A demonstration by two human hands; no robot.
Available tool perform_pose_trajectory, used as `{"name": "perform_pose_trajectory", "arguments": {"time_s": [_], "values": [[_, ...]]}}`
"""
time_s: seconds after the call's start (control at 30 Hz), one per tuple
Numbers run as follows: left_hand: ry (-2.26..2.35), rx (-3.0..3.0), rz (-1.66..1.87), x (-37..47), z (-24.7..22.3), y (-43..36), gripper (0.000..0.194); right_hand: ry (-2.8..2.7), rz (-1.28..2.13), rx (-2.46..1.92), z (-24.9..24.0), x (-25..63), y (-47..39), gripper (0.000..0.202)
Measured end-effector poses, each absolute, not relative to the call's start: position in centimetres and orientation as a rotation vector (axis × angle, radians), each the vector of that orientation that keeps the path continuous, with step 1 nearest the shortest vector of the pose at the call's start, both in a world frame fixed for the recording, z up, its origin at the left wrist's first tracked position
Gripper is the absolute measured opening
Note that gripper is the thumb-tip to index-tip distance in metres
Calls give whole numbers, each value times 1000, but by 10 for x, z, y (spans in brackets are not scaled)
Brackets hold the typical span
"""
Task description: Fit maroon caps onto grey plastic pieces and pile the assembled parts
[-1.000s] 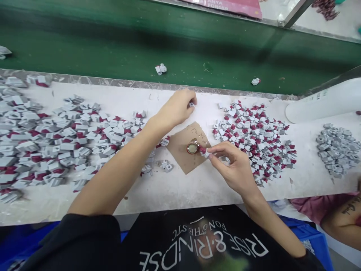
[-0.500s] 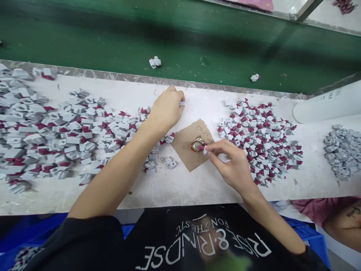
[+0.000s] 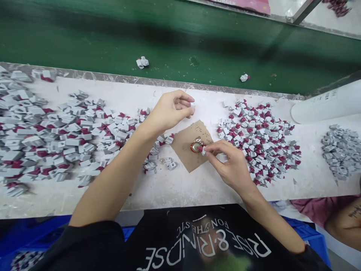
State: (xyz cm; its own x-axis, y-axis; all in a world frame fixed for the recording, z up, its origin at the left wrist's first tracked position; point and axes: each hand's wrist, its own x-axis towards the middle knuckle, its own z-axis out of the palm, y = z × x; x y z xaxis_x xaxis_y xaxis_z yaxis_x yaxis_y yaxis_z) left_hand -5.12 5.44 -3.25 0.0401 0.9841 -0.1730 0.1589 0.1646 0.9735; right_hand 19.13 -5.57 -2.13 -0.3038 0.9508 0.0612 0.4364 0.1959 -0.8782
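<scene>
My right hand (image 3: 229, 160) pinches a small grey part with a maroon end (image 3: 202, 149). The maroon end is at the edge of a round, red-rimmed bottle cap (image 3: 195, 146), which holds something shiny. Under the cap lies a square of brown cardboard (image 3: 187, 161) with wet-looking spots. Above the cardboard's far corner, my left hand (image 3: 173, 109) has its fingers curled together around a small light-grey part (image 3: 193, 105), mostly hidden by the fingertips.
Grey-and-maroon parts lie in a wide heap (image 3: 70, 137) at left and another pile (image 3: 259, 141) at right. Plain grey pieces (image 3: 342, 150) sit far right, near a white cylinder (image 3: 327, 101). Behind runs a green belt (image 3: 113, 45). Another person's arm (image 3: 345, 226) shows at lower right.
My left hand has moved right, toward the cardboard, and turned so its fingers show. Parts on the green belt have shifted left. My right hand stays at the cap.
</scene>
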Motion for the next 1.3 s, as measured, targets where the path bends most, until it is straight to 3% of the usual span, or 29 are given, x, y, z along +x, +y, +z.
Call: {"name": "perform_pose_trajectory", "arguments": {"time_s": [0.13,0.37,0.57,0.73,1.07,1.3], "values": [[1245,1106,1014,-49,-29,49,20,-1817,1055,-1296,-23,190,-56,14],[1012,1022,1058,-52,-24,42,29,-1414,1282,-1285,-12,197,-48,4],[908,939,1017,-40,-14,34,39,-1012,1364,-1179,2,208,-18,18],[950,998,1025,-24,3,22,30,-958,1455,-1087,6,209,-5,20],[905,1033,944,-10,11,15,17,-1197,1298,-1256,5,211,-1,25],[958,1050,894,-12,12,16,13,-1176,1266,-1235,5,208,-2,17]]}}
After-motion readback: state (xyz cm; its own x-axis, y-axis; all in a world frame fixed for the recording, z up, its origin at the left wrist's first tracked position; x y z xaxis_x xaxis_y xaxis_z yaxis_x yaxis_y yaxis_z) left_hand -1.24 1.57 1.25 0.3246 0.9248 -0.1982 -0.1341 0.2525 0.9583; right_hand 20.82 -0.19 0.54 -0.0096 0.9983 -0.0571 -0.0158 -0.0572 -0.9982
